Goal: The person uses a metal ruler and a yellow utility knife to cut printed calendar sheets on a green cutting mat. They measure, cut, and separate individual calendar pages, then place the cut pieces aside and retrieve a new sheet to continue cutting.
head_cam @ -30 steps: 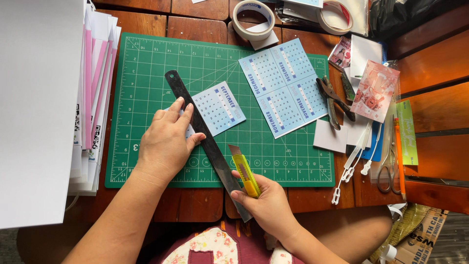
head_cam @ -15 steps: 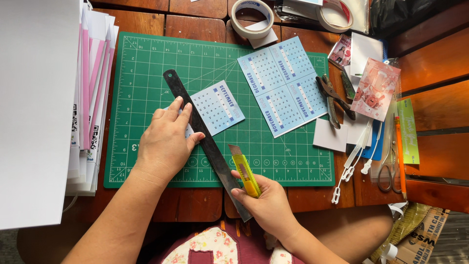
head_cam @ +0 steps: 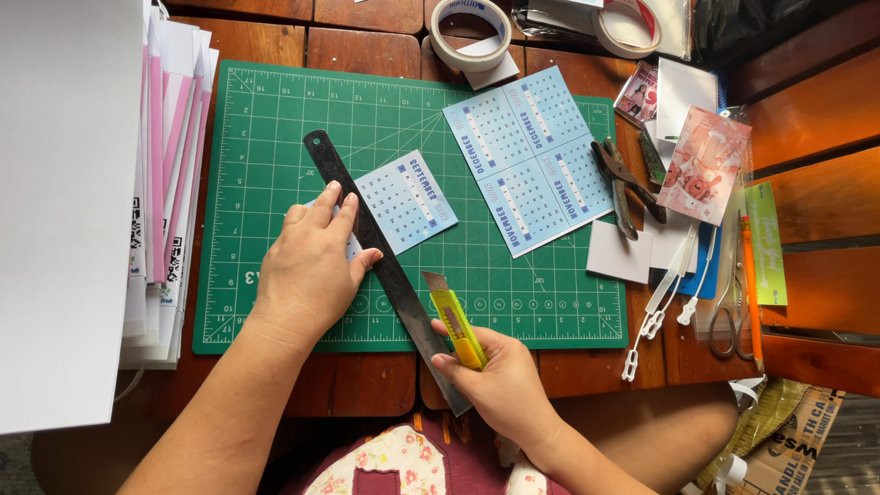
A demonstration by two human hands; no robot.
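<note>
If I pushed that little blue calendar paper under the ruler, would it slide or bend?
The small blue calendar sheet looks thin and flat, so it is probably light and floppy. It would likely slide on the smooth green cutting mat, which may be why the left hand presses the black ruler on it.

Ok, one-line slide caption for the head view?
Left hand presses a black ruler on a calendar card; right hand holds a yellow utility knife.

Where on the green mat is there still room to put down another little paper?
The green mat is bare along its top left, between the paper stack and the blue calendar sheets. Another free strip runs along the bottom right, below those sheets. The middle is taken by the ruler, both hands and the small calendar card. The table right of the mat is crowded with tools.
</note>
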